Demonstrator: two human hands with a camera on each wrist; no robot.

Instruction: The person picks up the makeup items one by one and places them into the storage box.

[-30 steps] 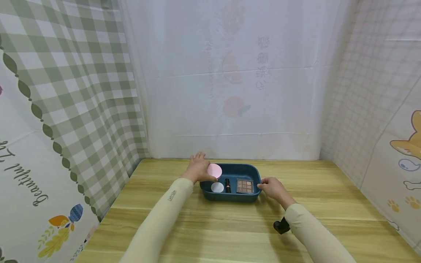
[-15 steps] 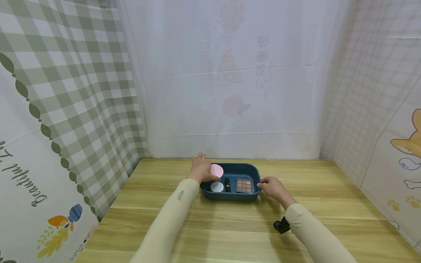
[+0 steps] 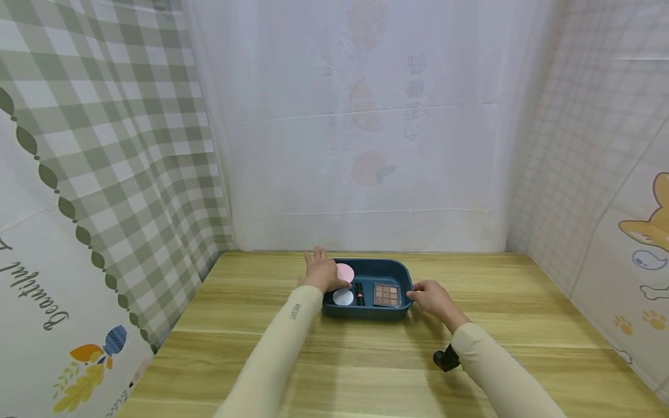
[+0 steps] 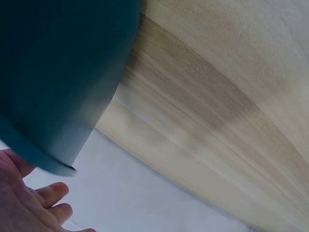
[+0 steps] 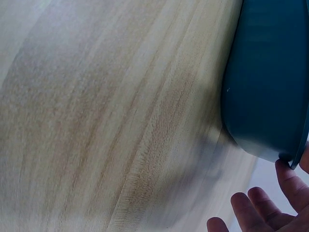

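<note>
A dark teal plastic tray [image 3: 366, 312] stands on the table. Lying in it are a white disc [image 3: 342, 297], a black lipstick-like tube [image 3: 359, 294] and an eyeshadow palette [image 3: 387, 295]. My left hand [image 3: 321, 275] reaches over the tray's left end. Its thumb and index finger appear to pinch a round pink disc [image 3: 345, 273] there, while the other fingers stretch outward. The left wrist view shows the hand [image 4: 24, 203] partly hidden by the rim. At the opposite end my right hand [image 3: 432, 297] grips the rim between thumb and index finger, its other fingers apart.
The light wood table [image 3: 366, 371] spreads around the tray. White curtain [image 3: 366, 232] hangs along the back edge, a green checked cloth [image 3: 157, 145] at the left and a patterned cloth [image 3: 590, 261] at the right. A black wrist device [image 3: 446, 359] sits under the right cuff.
My left hand has moved right and slightly down, deeper over the tray. The pink disc has shifted slightly right relative to the white disc. My right hand keeps its place on the rim.
</note>
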